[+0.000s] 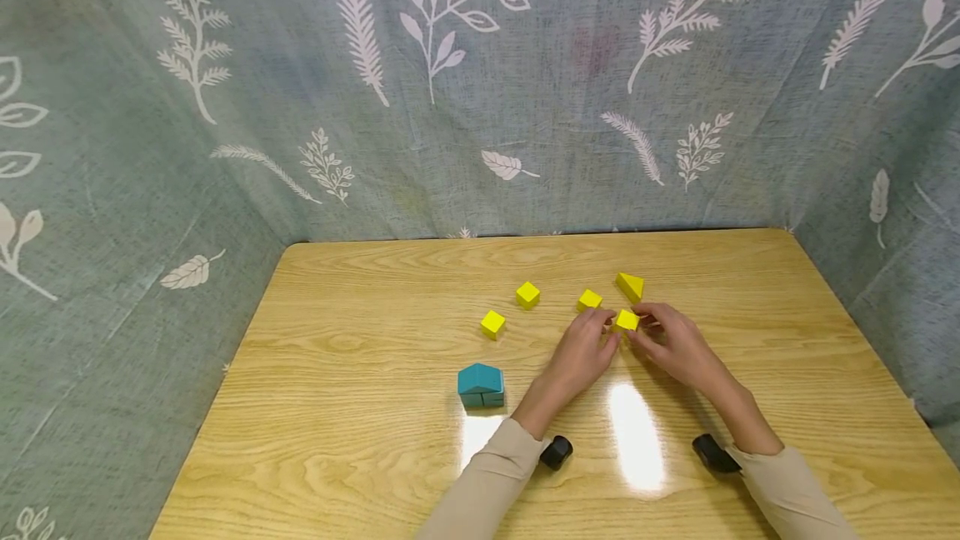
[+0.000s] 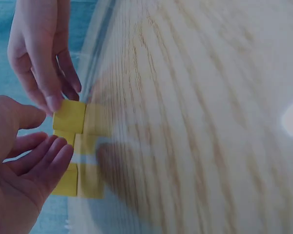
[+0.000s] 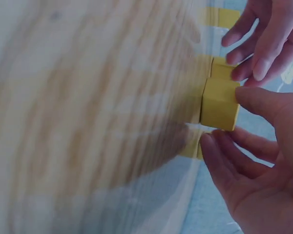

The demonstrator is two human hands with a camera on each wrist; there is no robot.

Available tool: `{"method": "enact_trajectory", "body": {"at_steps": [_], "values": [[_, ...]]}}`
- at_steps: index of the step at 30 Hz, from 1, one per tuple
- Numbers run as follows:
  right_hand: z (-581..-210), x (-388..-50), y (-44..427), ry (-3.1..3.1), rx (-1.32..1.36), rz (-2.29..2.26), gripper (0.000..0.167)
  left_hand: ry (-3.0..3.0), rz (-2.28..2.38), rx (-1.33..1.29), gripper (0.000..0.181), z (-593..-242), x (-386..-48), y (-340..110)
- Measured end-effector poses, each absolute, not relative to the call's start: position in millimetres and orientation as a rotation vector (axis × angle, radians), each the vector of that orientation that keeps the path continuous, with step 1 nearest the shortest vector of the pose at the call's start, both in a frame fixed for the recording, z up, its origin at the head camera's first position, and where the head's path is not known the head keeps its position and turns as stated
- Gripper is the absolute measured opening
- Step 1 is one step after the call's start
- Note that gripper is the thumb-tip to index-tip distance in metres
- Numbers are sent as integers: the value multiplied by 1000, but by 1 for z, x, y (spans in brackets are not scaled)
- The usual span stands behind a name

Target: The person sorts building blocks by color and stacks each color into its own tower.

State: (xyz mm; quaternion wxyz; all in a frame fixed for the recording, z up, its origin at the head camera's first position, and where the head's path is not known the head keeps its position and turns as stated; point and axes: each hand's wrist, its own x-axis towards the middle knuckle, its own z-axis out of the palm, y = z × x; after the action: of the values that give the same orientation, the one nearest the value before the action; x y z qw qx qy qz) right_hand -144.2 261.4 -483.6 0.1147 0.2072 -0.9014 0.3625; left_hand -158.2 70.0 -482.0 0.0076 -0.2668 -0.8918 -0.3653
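Note:
A yellow cube (image 1: 627, 321) rests on the wooden table between the two hands. My right hand (image 1: 678, 346) holds this cube (image 3: 220, 102) from the right, thumb against one side and fingers bent around another. Close on its left, my left hand (image 1: 581, 350) has its fingers loosely bent, with nothing in them. Just behind the left fingertips sits another yellow cube (image 1: 589, 300), partly covered. A yellow triangular block (image 1: 631, 287) lies behind the right hand.
Two more yellow cubes, one farther back (image 1: 528, 295) and one nearer (image 1: 492, 324), stand left of the hands. A blue house-shaped group of blocks (image 1: 481, 385) is left of the left forearm. Patterned cloth (image 1: 555, 190) hangs around the table (image 1: 337, 407).

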Motion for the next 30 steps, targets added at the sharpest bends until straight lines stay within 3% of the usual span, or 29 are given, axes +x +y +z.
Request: {"method": "enact_trajectory", "body": {"at_steps": [16, 30], "values": [[-481, -144, 262, -2755, 593, 1180, 27, -2783, -1405, -763, 25, -489, -166, 79], [-478, -137, 259, -2691, 691, 1523, 34, -2786, -1463, -729, 37, -493, -148, 67]]}}
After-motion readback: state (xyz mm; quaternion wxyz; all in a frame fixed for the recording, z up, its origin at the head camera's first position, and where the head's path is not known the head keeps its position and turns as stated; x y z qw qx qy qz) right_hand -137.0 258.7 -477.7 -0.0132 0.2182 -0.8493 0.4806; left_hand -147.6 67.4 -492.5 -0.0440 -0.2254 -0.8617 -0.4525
